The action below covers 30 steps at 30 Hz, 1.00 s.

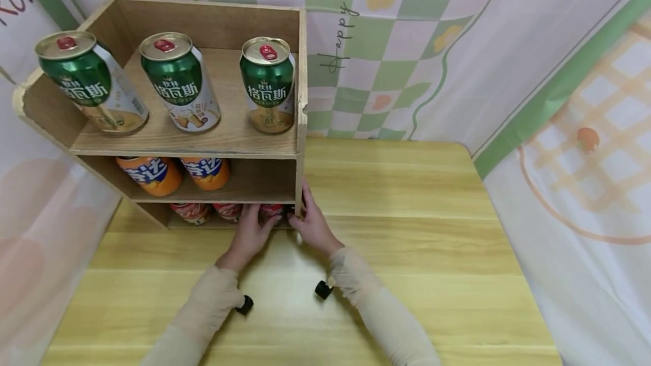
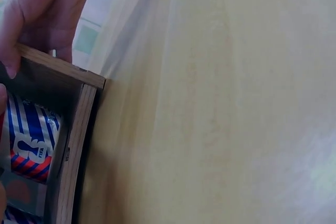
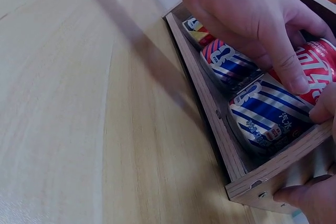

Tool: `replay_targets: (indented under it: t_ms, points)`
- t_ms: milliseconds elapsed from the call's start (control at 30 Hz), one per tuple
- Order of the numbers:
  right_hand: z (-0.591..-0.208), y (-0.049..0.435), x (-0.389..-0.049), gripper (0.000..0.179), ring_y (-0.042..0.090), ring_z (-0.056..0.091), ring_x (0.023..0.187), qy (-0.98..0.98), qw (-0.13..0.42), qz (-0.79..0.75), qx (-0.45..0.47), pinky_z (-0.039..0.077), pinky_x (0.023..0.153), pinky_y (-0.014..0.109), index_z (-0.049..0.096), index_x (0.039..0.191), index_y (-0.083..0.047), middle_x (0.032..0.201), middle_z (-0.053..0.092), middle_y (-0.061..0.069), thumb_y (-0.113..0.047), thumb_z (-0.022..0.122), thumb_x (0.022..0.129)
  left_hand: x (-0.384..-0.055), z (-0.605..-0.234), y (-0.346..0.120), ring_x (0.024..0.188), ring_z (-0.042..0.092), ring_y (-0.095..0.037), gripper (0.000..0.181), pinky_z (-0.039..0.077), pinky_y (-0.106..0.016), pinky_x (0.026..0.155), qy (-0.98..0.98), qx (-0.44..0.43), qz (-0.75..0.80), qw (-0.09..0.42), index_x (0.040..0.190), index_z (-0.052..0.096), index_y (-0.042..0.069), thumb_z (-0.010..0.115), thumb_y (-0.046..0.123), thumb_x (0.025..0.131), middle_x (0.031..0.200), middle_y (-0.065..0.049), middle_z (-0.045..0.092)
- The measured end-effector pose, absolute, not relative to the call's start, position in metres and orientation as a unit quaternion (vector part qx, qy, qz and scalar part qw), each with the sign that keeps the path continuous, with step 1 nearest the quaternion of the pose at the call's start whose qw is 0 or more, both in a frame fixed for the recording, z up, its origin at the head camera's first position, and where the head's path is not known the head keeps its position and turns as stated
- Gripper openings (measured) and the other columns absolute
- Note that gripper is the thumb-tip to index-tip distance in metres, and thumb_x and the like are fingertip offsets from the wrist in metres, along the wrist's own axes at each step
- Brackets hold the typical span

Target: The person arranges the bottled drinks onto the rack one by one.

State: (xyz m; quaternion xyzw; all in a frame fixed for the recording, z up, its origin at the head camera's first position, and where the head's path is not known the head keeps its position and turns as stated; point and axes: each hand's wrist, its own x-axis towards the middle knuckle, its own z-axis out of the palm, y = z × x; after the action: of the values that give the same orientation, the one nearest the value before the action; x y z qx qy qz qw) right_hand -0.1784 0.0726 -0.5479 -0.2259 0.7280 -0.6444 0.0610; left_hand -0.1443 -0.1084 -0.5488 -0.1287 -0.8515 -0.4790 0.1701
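A three-tier wooden shelf [image 1: 234,154] stands on the table. My left hand [image 1: 250,234] reaches into its bottom tier and holds a red, blue and silver striped cola can [image 3: 270,111] at the right end, its thumb across the can's front. At the shelf's right side panel, my right hand [image 1: 316,229] grips the edge. Its thumb lies inside near the can, and its fingers lie outside along the panel, as the left wrist view also shows. Another striped can [image 3: 226,64] sits left of the held one, with a further can [image 3: 198,31] beyond it.
Green and gold cans [image 1: 185,92] stand spaced along the top tier. Two orange cans [image 1: 152,177] sit at the left of the middle tier. The wooden table [image 1: 407,230] extends right and forward of the shelf. Patterned fabric [image 1: 376,49] hangs behind and beside it.
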Motion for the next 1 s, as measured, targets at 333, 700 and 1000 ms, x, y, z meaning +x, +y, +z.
replay_targets:
  t_ms: [333, 700, 1000]
  points:
    - [-0.5478, 0.0728, -0.1753, 0.107, 0.029, 0.028, 0.15, 0.737, 0.064, -0.636, -0.22, 0.032, 0.115, 0.049, 0.001, 0.162, -0.043, 0.169, 0.017, 0.002, 0.015, 0.056, 0.092, -0.142, -0.553, -0.1061, 0.134, 0.041, -0.051, 0.071, 0.035, -0.062, 0.11, -0.843, -0.127, -0.49, 0.181, 0.148, 0.044, 0.002, 0.078, 0.002, 0.086, 0.146, -0.036, 0.041]
    - [-0.5475, 0.0739, -0.1816, 0.104, 0.029, 0.027, 0.15, 0.733, 0.061, -0.637, -0.231, 0.031, 0.116, 0.05, 0.003, 0.163, -0.039, 0.169, 0.017, 0.002, 0.014, 0.057, 0.092, -0.1475, -0.5486, -0.1033, 0.136, 0.038, -0.051, 0.069, 0.033, -0.063, 0.111, -0.843, -0.138, -0.488, 0.181, 0.148, 0.043, 0.0, 0.077, 0.002, 0.088, 0.147, -0.035, 0.04]
    - [-0.5501, 0.0728, -0.1795, 0.106, 0.028, 0.029, 0.15, 0.73, 0.062, -0.641, -0.228, 0.033, 0.115, 0.048, 0.003, 0.163, -0.041, 0.17, 0.017, 0.002, 0.015, 0.057, 0.09, -0.1447, -0.5485, -0.104, 0.138, 0.036, -0.05, 0.071, 0.032, -0.062, 0.113, -0.847, -0.133, -0.489, 0.164, 0.15, 0.041, 0.001, 0.076, 0.003, 0.088, 0.15, -0.034, 0.038]
